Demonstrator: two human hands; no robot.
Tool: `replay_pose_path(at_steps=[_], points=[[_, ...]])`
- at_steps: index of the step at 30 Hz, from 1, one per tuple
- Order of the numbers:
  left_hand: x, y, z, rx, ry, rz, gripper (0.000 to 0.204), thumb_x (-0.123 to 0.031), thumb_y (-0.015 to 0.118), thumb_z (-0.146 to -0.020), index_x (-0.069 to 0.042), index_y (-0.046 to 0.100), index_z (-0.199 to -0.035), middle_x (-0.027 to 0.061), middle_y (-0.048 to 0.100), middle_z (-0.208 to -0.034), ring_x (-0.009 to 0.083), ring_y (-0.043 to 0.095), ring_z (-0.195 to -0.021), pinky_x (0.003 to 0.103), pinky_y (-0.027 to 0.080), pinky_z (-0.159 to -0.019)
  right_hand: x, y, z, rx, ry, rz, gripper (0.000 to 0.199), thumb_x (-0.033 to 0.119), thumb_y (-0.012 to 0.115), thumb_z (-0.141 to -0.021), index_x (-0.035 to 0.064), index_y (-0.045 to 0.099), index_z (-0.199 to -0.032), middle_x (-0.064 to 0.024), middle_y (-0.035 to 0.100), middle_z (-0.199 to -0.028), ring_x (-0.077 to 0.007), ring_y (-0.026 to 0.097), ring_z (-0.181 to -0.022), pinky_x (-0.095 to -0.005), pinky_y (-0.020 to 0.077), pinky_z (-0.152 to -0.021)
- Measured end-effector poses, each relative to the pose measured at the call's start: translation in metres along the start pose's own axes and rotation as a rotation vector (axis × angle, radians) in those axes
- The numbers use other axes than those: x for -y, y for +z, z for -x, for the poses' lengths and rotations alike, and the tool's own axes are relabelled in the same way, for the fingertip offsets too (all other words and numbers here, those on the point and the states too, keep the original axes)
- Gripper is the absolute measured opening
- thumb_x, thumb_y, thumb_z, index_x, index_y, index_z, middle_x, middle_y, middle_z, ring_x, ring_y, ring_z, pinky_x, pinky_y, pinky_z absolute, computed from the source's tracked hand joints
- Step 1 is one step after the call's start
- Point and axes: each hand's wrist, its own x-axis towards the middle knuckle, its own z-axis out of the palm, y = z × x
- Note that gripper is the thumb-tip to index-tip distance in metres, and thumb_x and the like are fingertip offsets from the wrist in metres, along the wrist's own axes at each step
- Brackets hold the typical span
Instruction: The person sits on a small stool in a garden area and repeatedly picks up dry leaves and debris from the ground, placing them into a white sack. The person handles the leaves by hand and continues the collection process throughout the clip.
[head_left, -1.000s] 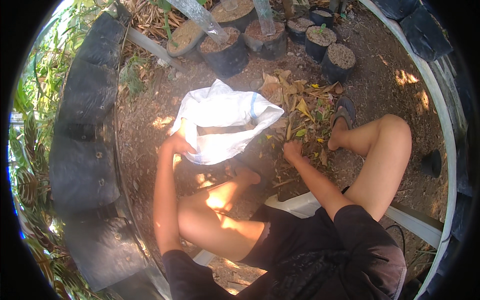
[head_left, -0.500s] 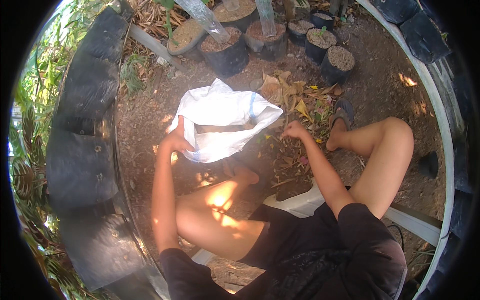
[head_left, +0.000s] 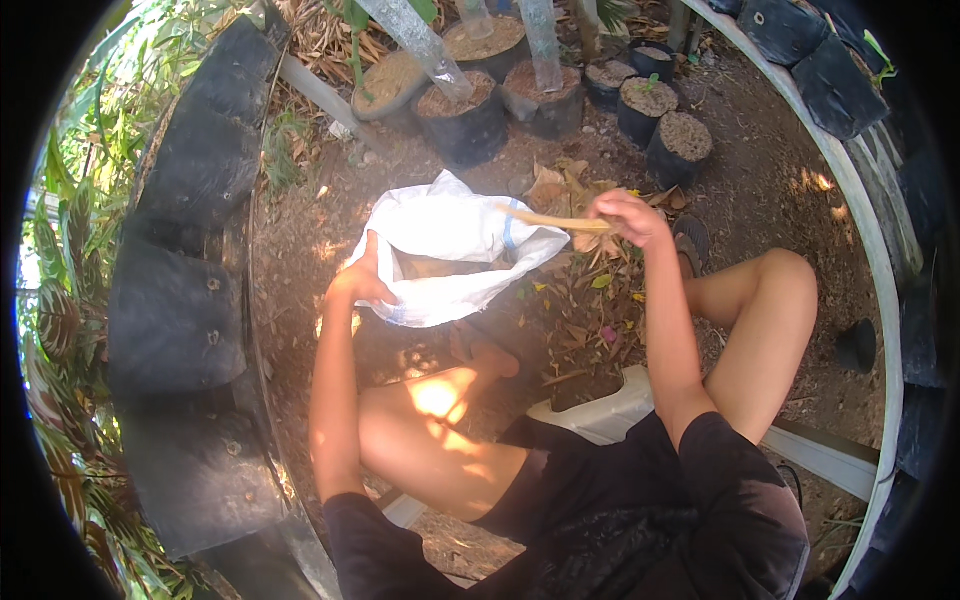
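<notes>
A white woven sack (head_left: 445, 222) with a blue stripe lies on the soil in front of me, its mouth spread wide. My left hand (head_left: 362, 282) grips the near left edge of that mouth, thumb on the inner side. Held in the fingers of my right hand (head_left: 632, 217) is a long, dry yellow-brown leaf (head_left: 560, 221). Its far end reaches over the right side of the sack. Below that hand, a heap of dry leaves (head_left: 580, 310) covers the ground. What the sack contains cannot be made out.
Black pots of soil (head_left: 465, 125) stand beyond the sack, some holding clear plastic tubes (head_left: 420, 45). Large black planter bags (head_left: 180, 320) line the left side, and a pale curved rail (head_left: 890, 300) bounds the right. A white plastic chair (head_left: 605, 415) is under me.
My right hand has risen from the leaf heap, away from me, and now holds a dry leaf out toward the sack. My left hand keeps its grip on the sack's edge.
</notes>
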Motion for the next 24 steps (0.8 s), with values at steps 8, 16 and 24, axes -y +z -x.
replay_pose_path(at_steps=[8,16,24], points=[[-0.033,0.006,0.018,0.057,0.259,-0.055,0.128,-0.002,0.077,-0.042,0.0,-0.011,-0.134,0.021,0.048,-0.117,0.0268,0.051,-0.1,0.028,0.043,-0.084,-0.05,0.088,-0.044,0.112,0.378,0.01,0.052,0.044,0.06,-0.076,0.0043,0.053,-0.109,-0.0086,0.058,-0.097,-0.0116,0.056,-0.078,-0.0282,0.0473,-0.063],[-0.061,0.019,0.024,-0.065,0.336,-0.197,0.128,-0.004,0.077,-0.041,0.001,-0.01,-0.134,0.0256,0.037,-0.127,0.0276,0.044,-0.112,0.029,0.04,-0.089,-0.106,0.03,-0.042,-0.444,0.215,0.758,0.066,0.044,0.068,-0.066,0.0009,0.052,-0.114,-0.0175,0.059,-0.099,-0.0269,0.058,-0.085,-0.035,0.0462,-0.071],[-0.03,-0.003,0.011,-0.022,0.231,0.02,0.124,0.002,0.072,-0.047,-0.005,-0.016,-0.134,0.0283,0.024,-0.135,0.0282,0.052,-0.103,0.031,0.053,-0.063,-0.156,-0.055,0.043,-0.574,1.057,1.033,0.049,0.037,0.058,-0.073,0.0012,0.056,-0.107,-0.0161,0.06,-0.096,-0.0296,0.06,-0.084,-0.0404,0.0465,-0.069]])
